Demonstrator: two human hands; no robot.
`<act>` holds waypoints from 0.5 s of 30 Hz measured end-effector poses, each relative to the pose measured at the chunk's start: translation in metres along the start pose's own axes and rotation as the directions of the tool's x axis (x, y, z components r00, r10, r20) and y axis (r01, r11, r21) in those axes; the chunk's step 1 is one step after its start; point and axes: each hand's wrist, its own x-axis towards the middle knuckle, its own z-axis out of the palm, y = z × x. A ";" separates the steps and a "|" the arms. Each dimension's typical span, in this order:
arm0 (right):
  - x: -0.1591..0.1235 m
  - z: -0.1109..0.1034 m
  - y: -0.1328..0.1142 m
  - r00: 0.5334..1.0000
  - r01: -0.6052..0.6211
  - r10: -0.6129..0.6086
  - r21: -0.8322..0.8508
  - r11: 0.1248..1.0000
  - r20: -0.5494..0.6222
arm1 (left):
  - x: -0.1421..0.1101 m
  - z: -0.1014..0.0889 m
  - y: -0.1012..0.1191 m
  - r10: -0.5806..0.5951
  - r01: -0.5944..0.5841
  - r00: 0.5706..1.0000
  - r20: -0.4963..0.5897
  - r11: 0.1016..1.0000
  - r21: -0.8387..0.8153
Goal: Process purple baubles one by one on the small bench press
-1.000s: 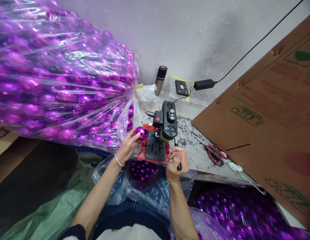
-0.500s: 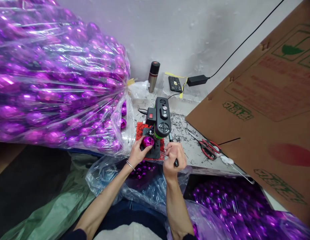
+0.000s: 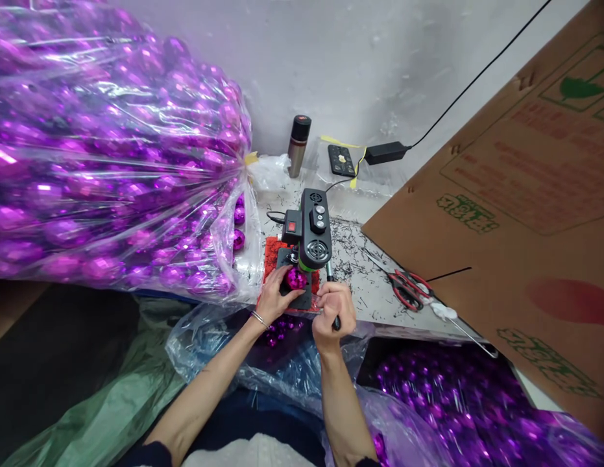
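Observation:
A shiny magenta faceted bauble [image 3: 296,279] sits on the dark base plate of a small black bench drill press [image 3: 315,220], close to the front of its head. My left hand [image 3: 272,297] has thumb and fingers closed around the bauble from the left. My right hand [image 3: 335,311] is a fist wrapped round the press lever [image 3: 329,271], whose black grip end sticks out below the fingers. The drill tip and its contact with the bauble are hidden by the machine head. Under the base lies a red mat [image 3: 271,254] strewn with black shavings.
A big clear bag of magenta baubles [image 3: 136,162] fills the left. Behind stand a flask [image 3: 298,146], a phone [image 3: 341,160] and a power adapter [image 3: 386,153]. Red-handled scissors [image 3: 406,288] and a cardboard box [image 3: 501,194] are right. Open bags of baubles [image 3: 452,389] lie below the table edge.
My left hand has shifted the bauble slightly right, further under the press head. My right fist has moved a little left and down with the lever.

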 end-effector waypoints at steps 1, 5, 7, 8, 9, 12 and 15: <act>-0.004 0.002 0.003 1.000 0.014 -0.014 0.005 1.000 -0.006 | 0.000 0.000 0.000 -0.007 0.007 1.000 -0.003 1.000 0.000; -0.017 0.009 0.016 0.995 0.079 -0.079 0.011 0.997 -0.056 | -0.001 0.000 0.000 -0.018 0.018 1.000 -0.005 1.000 -0.017; -0.020 0.012 0.020 0.993 0.093 -0.092 0.007 0.996 -0.078 | -0.001 0.001 0.000 -0.024 0.024 1.000 -0.003 1.000 -0.016; -0.021 0.013 0.021 0.992 0.092 -0.091 0.006 0.996 -0.088 | -0.002 0.001 -0.001 -0.028 0.028 1.000 -0.002 1.000 -0.012; -0.021 0.014 0.021 0.992 0.086 -0.085 0.005 0.996 -0.095 | -0.002 0.001 -0.001 -0.029 0.029 1.000 -0.002 1.000 -0.008; -0.021 0.015 0.019 0.992 0.070 -0.070 -0.010 0.998 -0.107 | -0.002 0.002 -0.003 -0.021 0.021 1.000 -0.007 1.000 0.002; -0.022 0.015 0.020 0.992 0.071 -0.072 -0.012 0.997 -0.101 | -0.003 0.004 -0.004 -0.004 0.004 1.000 -0.021 1.000 0.004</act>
